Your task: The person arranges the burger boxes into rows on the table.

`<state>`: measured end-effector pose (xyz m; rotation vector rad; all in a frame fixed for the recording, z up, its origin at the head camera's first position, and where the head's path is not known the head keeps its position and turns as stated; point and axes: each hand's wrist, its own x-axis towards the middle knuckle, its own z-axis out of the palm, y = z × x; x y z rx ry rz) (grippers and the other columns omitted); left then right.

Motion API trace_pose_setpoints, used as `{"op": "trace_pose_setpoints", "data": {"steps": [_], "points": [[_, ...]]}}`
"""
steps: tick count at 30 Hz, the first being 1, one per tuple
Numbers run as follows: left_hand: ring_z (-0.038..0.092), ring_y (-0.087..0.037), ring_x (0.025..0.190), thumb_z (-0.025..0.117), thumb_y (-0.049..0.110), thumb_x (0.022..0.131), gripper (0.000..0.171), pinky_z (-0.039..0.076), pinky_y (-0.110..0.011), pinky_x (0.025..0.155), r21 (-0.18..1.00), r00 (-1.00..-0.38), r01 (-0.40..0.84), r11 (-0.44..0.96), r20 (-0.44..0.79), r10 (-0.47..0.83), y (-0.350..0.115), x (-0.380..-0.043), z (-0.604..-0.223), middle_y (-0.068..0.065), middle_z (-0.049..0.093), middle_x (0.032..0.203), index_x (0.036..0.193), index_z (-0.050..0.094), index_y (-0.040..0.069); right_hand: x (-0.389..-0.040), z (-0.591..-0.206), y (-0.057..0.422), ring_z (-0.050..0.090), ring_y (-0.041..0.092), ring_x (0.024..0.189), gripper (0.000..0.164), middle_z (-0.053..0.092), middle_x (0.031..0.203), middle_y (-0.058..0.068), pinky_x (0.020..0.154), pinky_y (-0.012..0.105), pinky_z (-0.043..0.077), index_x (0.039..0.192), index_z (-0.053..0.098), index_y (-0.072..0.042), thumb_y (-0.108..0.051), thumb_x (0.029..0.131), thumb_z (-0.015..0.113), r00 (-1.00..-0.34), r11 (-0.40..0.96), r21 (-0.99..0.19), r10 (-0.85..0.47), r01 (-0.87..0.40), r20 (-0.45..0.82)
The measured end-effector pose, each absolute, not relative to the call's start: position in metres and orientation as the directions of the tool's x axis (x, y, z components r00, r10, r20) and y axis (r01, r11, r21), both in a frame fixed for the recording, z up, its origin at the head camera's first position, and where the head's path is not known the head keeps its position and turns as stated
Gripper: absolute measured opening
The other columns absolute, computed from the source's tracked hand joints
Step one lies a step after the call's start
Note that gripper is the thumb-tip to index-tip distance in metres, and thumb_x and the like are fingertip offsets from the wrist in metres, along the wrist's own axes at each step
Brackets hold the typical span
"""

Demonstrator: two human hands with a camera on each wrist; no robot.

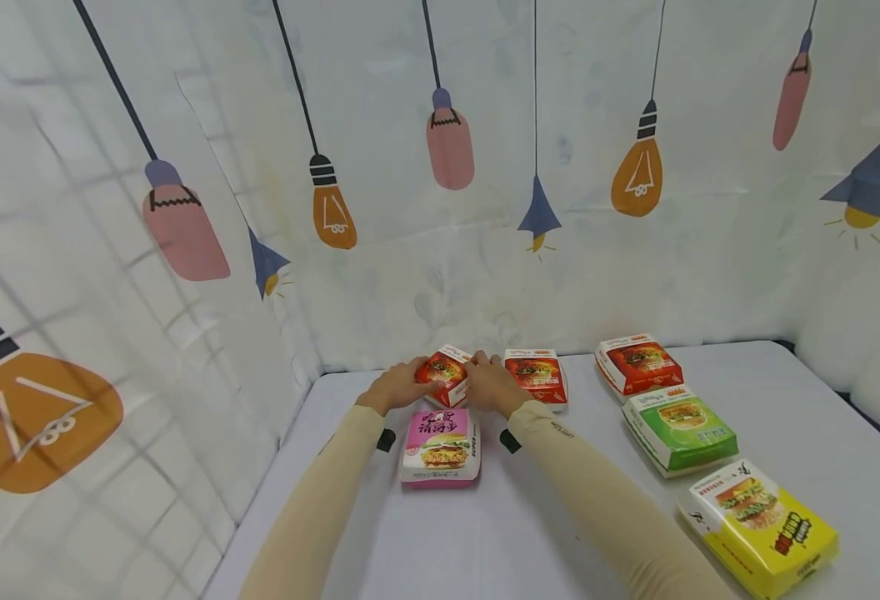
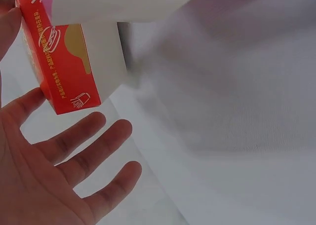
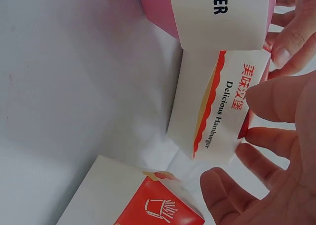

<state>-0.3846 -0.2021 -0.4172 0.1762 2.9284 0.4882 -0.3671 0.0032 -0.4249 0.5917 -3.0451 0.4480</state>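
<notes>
Between my two hands is a red and white hamburger box [image 1: 446, 372], tilted at an angle near the back of the table. My left hand [image 1: 397, 387] pinches its left side; in the left wrist view the thumb and index finger are at the red side panel [image 2: 66, 69], the other fingers spread apart. At its right side my right hand [image 1: 494, 385] pinches the edge, its thumb near the "Delicious Hamburger" print [image 3: 223, 111]. Just in front lies a pink and white burger box [image 1: 440, 454]. A second red burger box [image 1: 536, 377] lies right of my right hand.
Along the right of the white table [image 1: 515, 533] run a third red box [image 1: 641, 365], a green box [image 1: 682, 427] and a yellow box [image 1: 758, 527]. A white curtain [image 1: 380, 300] printed with lamps hangs behind and to the left.
</notes>
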Motion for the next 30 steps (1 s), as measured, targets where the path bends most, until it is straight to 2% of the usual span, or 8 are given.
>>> {"op": "trace_pose_setpoints", "data": {"steps": [4,9,14,18,22,25,30], "points": [[0.041,-0.044,0.146,0.058,0.060,0.096,0.078,0.037,-0.064,0.114,0.324,-0.978,0.100,0.941,-0.140,0.152,-0.2026,-0.3857,-0.4189,-0.022,0.045,0.157,0.159,0.036,0.019,-0.3672,-0.4247,0.0018,0.045,0.036,0.125,0.044,0.046,0.145,0.016,0.102,0.047,0.049,0.142,0.057,-0.007,-0.021,0.100,0.061,-0.932,0.893,-0.271,-0.358,-0.359,0.055],[0.043,-0.046,0.143,0.064,0.057,0.094,0.076,0.040,-0.067,0.111,0.333,-0.984,0.110,0.937,-0.099,0.151,-0.2012,-0.3847,-0.4180,-0.026,0.042,0.156,0.156,0.043,0.018,-0.3675,-0.4246,0.0007,0.042,0.037,0.128,0.048,0.045,0.149,0.019,0.104,0.049,0.048,0.143,0.055,-0.005,-0.022,0.099,0.061,-0.937,0.894,-0.287,-0.344,-0.345,0.056],[0.049,-0.040,0.128,0.069,0.054,0.091,0.072,0.049,-0.061,0.103,0.318,-0.988,0.129,0.939,-0.043,0.150,-0.1982,-0.3823,-0.4174,-0.023,0.048,0.140,0.150,0.051,0.017,-0.3672,-0.4245,0.0006,0.042,0.039,0.131,0.054,0.047,0.148,0.022,0.107,0.050,0.046,0.148,0.048,-0.004,-0.022,0.099,0.061,-0.935,0.892,-0.288,-0.350,-0.349,0.052],[0.051,-0.035,0.118,0.072,0.047,0.091,0.065,0.053,-0.056,0.100,0.307,-0.985,0.163,0.938,-0.005,0.173,-0.1971,-0.3812,-0.4165,-0.018,0.052,0.126,0.146,0.056,0.015,-0.3667,-0.4254,0.0014,0.044,0.037,0.126,0.051,0.050,0.142,0.022,0.104,0.049,0.047,0.145,0.050,-0.003,-0.022,0.099,0.061,-0.933,0.891,-0.280,-0.356,-0.358,0.060],[0.052,-0.033,0.112,0.073,0.040,0.092,0.059,0.053,-0.054,0.098,0.313,-0.981,0.191,0.930,0.019,0.195,-0.1975,-0.3806,-0.4144,-0.017,0.053,0.120,0.142,0.060,0.011,-0.3674,-0.4270,0.0007,0.044,0.035,0.118,0.047,0.051,0.130,0.021,0.099,0.047,0.048,0.140,0.052,-0.003,-0.024,0.099,0.062,-0.934,0.894,-0.270,-0.350,-0.356,0.073],[0.054,-0.032,0.109,0.071,0.036,0.093,0.056,0.052,-0.053,0.099,0.315,-0.976,0.212,0.925,0.018,0.218,-0.1982,-0.3812,-0.4134,-0.017,0.054,0.120,0.142,0.060,0.010,-0.3689,-0.4284,-0.0007,0.043,0.033,0.114,0.047,0.049,0.124,0.020,0.096,0.046,0.048,0.141,0.051,-0.004,-0.025,0.100,0.061,-0.938,0.902,-0.256,-0.338,-0.346,0.076],[0.055,-0.031,0.108,0.066,0.033,0.095,0.058,0.050,-0.053,0.101,0.329,-0.970,0.227,0.917,-0.013,0.245,-0.1988,-0.3825,-0.4130,-0.018,0.055,0.124,0.148,0.055,0.012,-0.3698,-0.4293,-0.0020,0.042,0.032,0.113,0.044,0.048,0.124,0.019,0.095,0.045,0.048,0.140,0.053,-0.004,-0.025,0.102,0.059,-0.943,0.912,-0.242,-0.322,-0.331,0.077]]}}
